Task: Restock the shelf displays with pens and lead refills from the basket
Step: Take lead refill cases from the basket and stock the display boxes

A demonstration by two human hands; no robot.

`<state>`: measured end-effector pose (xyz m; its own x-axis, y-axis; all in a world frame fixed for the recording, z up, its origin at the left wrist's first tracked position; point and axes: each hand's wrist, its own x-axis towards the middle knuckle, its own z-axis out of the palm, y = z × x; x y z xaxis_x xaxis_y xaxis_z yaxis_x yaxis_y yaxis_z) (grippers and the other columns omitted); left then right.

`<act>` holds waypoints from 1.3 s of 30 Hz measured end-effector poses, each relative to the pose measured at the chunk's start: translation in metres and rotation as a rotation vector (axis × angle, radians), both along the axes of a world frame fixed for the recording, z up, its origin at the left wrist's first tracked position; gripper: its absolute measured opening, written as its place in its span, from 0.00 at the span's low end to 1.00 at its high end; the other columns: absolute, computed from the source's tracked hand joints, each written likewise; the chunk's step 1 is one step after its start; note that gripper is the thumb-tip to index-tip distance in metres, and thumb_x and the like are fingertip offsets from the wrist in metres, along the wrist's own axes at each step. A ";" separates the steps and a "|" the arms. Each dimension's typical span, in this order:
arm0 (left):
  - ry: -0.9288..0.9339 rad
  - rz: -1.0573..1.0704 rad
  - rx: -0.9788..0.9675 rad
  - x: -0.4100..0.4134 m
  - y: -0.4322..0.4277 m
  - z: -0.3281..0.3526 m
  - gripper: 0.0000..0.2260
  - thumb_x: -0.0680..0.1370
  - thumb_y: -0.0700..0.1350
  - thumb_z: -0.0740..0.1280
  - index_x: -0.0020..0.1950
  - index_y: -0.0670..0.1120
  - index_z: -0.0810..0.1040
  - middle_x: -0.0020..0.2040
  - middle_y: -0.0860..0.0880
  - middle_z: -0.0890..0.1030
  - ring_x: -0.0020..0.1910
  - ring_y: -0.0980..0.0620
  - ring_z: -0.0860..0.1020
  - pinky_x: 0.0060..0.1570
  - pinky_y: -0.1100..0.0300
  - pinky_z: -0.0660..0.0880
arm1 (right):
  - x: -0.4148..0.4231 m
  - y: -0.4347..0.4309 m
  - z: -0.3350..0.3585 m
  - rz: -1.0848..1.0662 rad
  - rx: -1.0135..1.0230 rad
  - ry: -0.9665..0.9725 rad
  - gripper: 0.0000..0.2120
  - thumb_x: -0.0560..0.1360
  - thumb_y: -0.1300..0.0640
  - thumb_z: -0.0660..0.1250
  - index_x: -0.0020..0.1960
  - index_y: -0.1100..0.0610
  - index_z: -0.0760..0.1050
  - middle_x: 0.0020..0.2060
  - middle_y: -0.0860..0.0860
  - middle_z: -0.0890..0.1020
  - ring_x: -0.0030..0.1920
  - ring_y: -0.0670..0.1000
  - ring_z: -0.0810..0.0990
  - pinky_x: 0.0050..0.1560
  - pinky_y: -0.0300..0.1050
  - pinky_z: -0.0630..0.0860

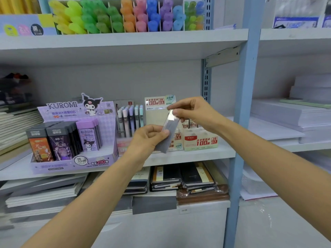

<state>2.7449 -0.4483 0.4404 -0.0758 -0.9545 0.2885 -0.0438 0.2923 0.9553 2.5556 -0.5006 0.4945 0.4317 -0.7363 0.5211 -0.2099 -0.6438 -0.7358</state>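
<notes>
Refill case [170, 125], flat grey plastic, glossy-tipped: left hand [146, 138] fingers grasp its near end; right hand [192, 110] pinches the far tip.

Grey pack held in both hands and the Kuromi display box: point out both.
grey pack [170, 125], head view, on its grey middle stretch.
Kuromi display box [62, 111], head view, on its purple header card.

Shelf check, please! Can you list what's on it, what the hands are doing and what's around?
Surface: white shelf, middle level.
Job's things: grey case held up before the shelf; Kuromi display, pen box and refill boxes standing on it.
Clutter: nothing seen.
Hands: left hand grips the case's lower end; right hand pinches its top.
Cables: nothing seen.
Surroundings: highlighters above, notebooks below, paper stacks to the right.
</notes>
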 end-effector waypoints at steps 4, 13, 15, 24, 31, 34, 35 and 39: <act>0.137 -0.047 0.077 0.003 0.002 0.002 0.07 0.80 0.43 0.65 0.53 0.43 0.82 0.36 0.51 0.84 0.33 0.55 0.80 0.37 0.63 0.79 | -0.009 0.004 0.001 0.236 0.112 -0.001 0.15 0.76 0.55 0.69 0.63 0.50 0.78 0.59 0.47 0.81 0.53 0.50 0.81 0.51 0.38 0.77; 0.067 -0.201 -0.069 -0.007 0.008 0.001 0.14 0.76 0.52 0.65 0.56 0.47 0.81 0.50 0.44 0.85 0.46 0.52 0.82 0.48 0.59 0.80 | -0.017 0.006 -0.001 0.006 0.084 -0.088 0.06 0.76 0.55 0.70 0.50 0.57 0.82 0.38 0.51 0.86 0.28 0.43 0.76 0.28 0.32 0.73; -0.055 -0.145 -0.159 -0.009 0.007 -0.001 0.09 0.78 0.50 0.65 0.55 0.51 0.81 0.51 0.48 0.85 0.49 0.53 0.82 0.50 0.58 0.79 | -0.023 0.008 -0.001 0.024 0.098 -0.056 0.08 0.77 0.55 0.68 0.53 0.58 0.81 0.42 0.53 0.86 0.32 0.45 0.79 0.32 0.34 0.76; -1.056 0.307 -0.877 -0.025 -0.010 -0.029 0.21 0.79 0.48 0.64 0.72 0.50 0.69 0.74 0.51 0.67 0.75 0.51 0.59 0.75 0.48 0.55 | -0.072 -0.005 0.017 -0.563 -0.349 -0.018 0.04 0.79 0.58 0.65 0.49 0.52 0.78 0.39 0.49 0.81 0.33 0.44 0.78 0.34 0.37 0.76; -1.491 0.346 -0.771 -0.036 -0.029 -0.046 0.31 0.82 0.56 0.55 0.80 0.51 0.43 0.81 0.52 0.45 0.79 0.49 0.42 0.75 0.41 0.38 | -0.060 -0.022 0.004 -0.585 -0.409 0.251 0.09 0.80 0.61 0.62 0.57 0.60 0.78 0.44 0.51 0.81 0.39 0.48 0.78 0.47 0.49 0.79; -1.466 0.333 -0.782 -0.033 -0.029 -0.045 0.30 0.82 0.54 0.57 0.80 0.51 0.46 0.81 0.52 0.49 0.79 0.50 0.47 0.75 0.42 0.40 | -0.053 -0.031 0.003 -0.574 -0.349 0.337 0.11 0.81 0.62 0.60 0.59 0.59 0.77 0.48 0.51 0.81 0.44 0.49 0.77 0.53 0.51 0.78; -1.455 0.330 -0.787 -0.032 -0.029 -0.045 0.30 0.82 0.53 0.57 0.80 0.51 0.47 0.80 0.52 0.50 0.79 0.50 0.48 0.75 0.42 0.40 | -0.051 -0.035 0.003 -0.573 -0.329 0.356 0.11 0.81 0.62 0.60 0.60 0.59 0.77 0.49 0.51 0.80 0.46 0.49 0.76 0.54 0.50 0.77; -1.406 0.305 -0.798 -0.033 -0.028 -0.045 0.29 0.81 0.51 0.59 0.80 0.51 0.52 0.80 0.52 0.54 0.78 0.50 0.52 0.75 0.44 0.41 | -0.045 -0.046 0.002 -0.569 -0.225 0.391 0.13 0.81 0.62 0.61 0.65 0.58 0.73 0.52 0.56 0.79 0.45 0.51 0.77 0.51 0.48 0.78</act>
<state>2.7122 -0.4768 0.3956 -0.5361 -0.6355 0.5557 -0.8381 0.4796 -0.2601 2.5102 -0.5463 0.4965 0.1992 -0.7953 0.5726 -0.7784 -0.4834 -0.4006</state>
